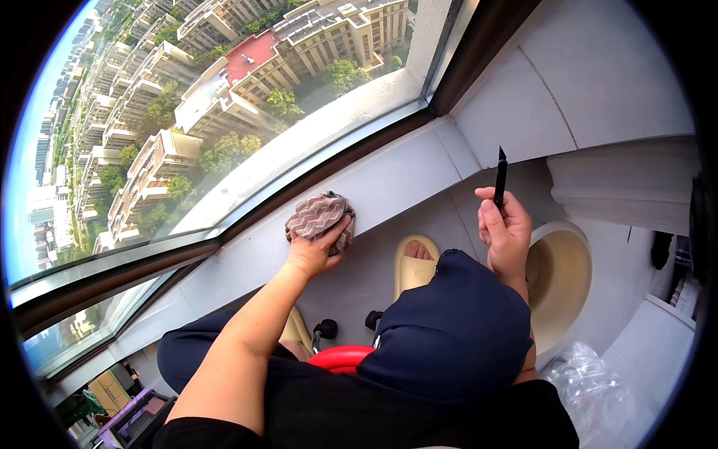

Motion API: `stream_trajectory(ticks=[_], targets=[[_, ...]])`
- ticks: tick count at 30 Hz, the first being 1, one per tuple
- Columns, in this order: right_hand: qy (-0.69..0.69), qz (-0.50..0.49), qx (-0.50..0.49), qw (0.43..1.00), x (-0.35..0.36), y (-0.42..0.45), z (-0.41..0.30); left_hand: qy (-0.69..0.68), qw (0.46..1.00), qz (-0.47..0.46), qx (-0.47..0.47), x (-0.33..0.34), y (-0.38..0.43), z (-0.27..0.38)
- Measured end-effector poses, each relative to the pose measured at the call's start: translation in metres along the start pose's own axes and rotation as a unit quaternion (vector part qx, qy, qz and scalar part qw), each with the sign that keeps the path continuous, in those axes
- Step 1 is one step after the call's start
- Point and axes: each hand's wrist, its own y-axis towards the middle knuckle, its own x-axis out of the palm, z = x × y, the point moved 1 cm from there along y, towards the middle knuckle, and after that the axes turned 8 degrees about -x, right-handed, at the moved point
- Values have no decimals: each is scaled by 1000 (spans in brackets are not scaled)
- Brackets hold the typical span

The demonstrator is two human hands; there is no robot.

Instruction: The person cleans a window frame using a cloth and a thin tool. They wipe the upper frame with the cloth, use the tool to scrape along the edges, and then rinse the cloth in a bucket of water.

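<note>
My left hand [317, 252] grips a bunched cloth [321, 220] with a brown and pink zigzag pattern. The cloth rests on the white tiled window ledge [392, 168], just below the dark window frame [336, 154]. Held up over the floor at the right, my right hand [505, 227] is closed around a slim black utility knife [500, 179], its pointed dark blade upward. The knife touches neither the ledge nor the wall. Part of its handle is hidden by my fingers.
Beyond the window glass [235, 112] are buildings far below. A round beige tub [586, 252] stands right of my right hand, with clear plastic bags [589, 387] nearby. Under me is a red seat [342, 357] with black casters [325, 329]. A cardboard box [109, 390] lies at the lower left.
</note>
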Motion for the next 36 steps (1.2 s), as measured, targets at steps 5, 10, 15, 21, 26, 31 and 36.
stream_trajectory(ticks=[5, 10, 15, 21, 26, 31, 36], targets=[[-10, -3, 8, 1000, 5, -13, -6, 87, 984, -62, -140, -23, -86, -72], [5, 1, 10, 1000, 0, -27, -4, 216, 912, -194, -289, -51, -141, -129], [29, 23, -1, 999, 1, -32, 3, 228, 863, -283, -351, -106, -172, -158], [42, 40, -24, 998, 2, -40, -5, -141, 966, 4, -218, -135, -77, -63], [26, 106, -59, 992, -10, -44, -13, -224, 970, 93, -22, -100, 47, 44], [16, 127, -43, 991, -23, -46, -3, -192, 960, 143, 144, -56, 146, 133], [11, 111, -28, 993, -24, -35, 2, 7, 984, 50, 170, 6, 165, 160]])
